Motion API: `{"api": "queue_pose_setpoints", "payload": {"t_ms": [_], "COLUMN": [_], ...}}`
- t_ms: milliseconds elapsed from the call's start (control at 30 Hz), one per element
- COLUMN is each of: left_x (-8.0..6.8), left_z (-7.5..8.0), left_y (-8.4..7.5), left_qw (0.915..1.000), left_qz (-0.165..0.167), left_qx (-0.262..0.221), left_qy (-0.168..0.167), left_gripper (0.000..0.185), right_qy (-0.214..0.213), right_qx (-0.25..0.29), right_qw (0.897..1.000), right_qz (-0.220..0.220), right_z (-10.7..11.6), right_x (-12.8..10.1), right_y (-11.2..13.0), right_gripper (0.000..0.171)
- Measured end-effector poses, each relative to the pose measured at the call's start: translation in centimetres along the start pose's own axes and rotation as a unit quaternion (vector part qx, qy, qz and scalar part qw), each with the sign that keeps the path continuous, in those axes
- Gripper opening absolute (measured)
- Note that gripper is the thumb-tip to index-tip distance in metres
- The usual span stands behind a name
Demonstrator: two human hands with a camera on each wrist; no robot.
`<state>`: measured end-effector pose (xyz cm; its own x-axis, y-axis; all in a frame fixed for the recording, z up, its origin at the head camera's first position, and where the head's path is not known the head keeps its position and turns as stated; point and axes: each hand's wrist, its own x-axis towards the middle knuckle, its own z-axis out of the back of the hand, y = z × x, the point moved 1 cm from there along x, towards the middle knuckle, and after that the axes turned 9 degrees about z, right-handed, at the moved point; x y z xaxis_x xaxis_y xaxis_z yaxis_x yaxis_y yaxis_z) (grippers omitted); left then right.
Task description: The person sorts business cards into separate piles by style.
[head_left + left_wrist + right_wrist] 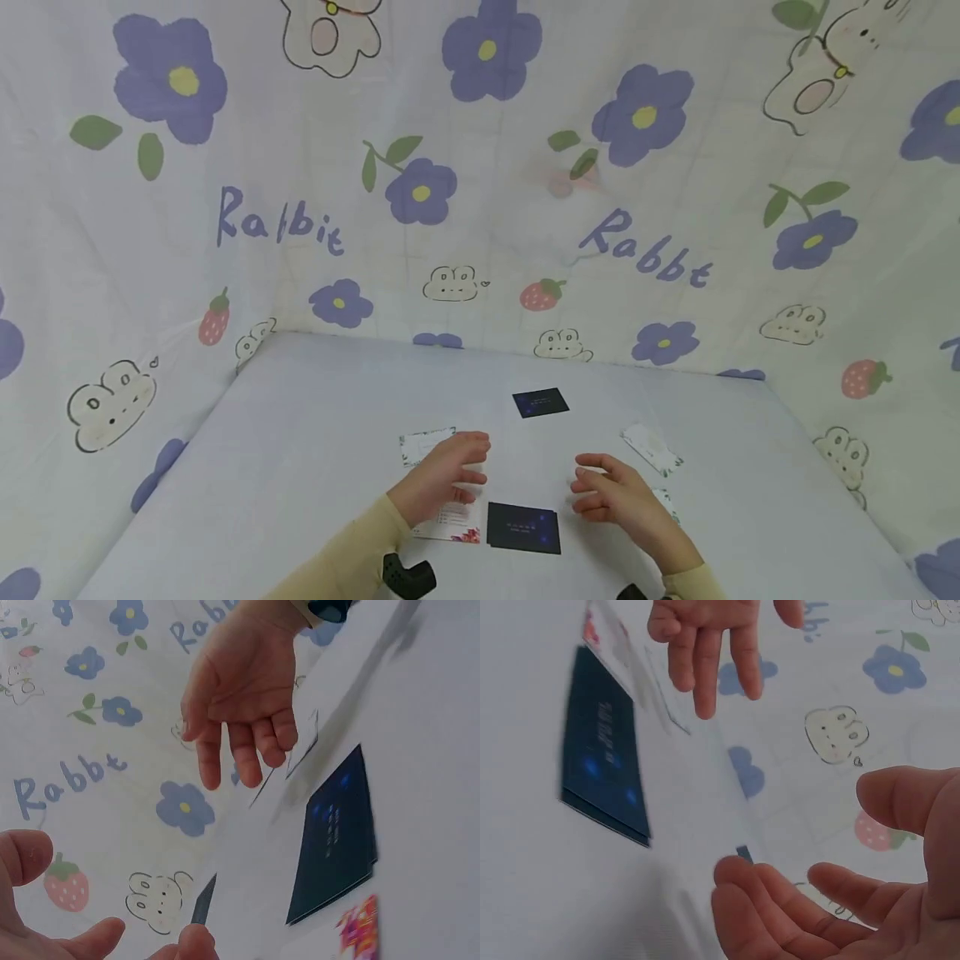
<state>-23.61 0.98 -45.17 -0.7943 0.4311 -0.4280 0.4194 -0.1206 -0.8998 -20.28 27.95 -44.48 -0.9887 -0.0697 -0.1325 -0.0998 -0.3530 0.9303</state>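
Note:
Both hands hover over the white table with palms facing each other and relaxed fingers, holding nothing. In the head view my left hand [448, 471] is above a white card with red flowers [461, 527] and partly hides it. My right hand [617, 497] is to the right of a small stack of dark blue cards [523, 528], which lies between the hands near the front. The left wrist view shows the stack [334, 840] with slightly uneven edges. Behind the left hand lies a white card with a leafy border [422, 446].
One dark card [541, 402] lies alone toward the back. A leafy-bordered white card [651, 448] is at the right, with another [666, 503] partly hidden by the right hand. Patterned cloth walls [487, 250] enclose the table [300, 433] at back and sides.

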Motion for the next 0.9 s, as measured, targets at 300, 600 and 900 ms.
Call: {"api": "queue_pose_setpoints", "payload": {"t_ms": [300,600,900], "left_x": [7.7,12.3,13.5], "left_z": [1.4,0.4,-1.5], "left_y": [-3.2,-4.2,-4.8], "left_qw": [0.9963,0.9905,0.9816], "left_qz": [0.022,0.071,0.048], "left_qx": [-0.039,-0.061,-0.162], "left_qy": [-0.073,-0.101,-0.090], "left_gripper": [0.064,0.066,0.076], "right_qy": [-0.019,-0.030,-0.023], "right_qx": [-0.064,-0.106,-0.092], "right_qw": [0.998,0.993,0.994], "right_qz": [-0.006,-0.036,-0.055], "right_z": [2.7,3.4,2.2], "right_x": [6.9,11.9,14.3], "right_y": [0.7,1.0,0.4], "right_gripper": [0.058,0.064,0.080]}}
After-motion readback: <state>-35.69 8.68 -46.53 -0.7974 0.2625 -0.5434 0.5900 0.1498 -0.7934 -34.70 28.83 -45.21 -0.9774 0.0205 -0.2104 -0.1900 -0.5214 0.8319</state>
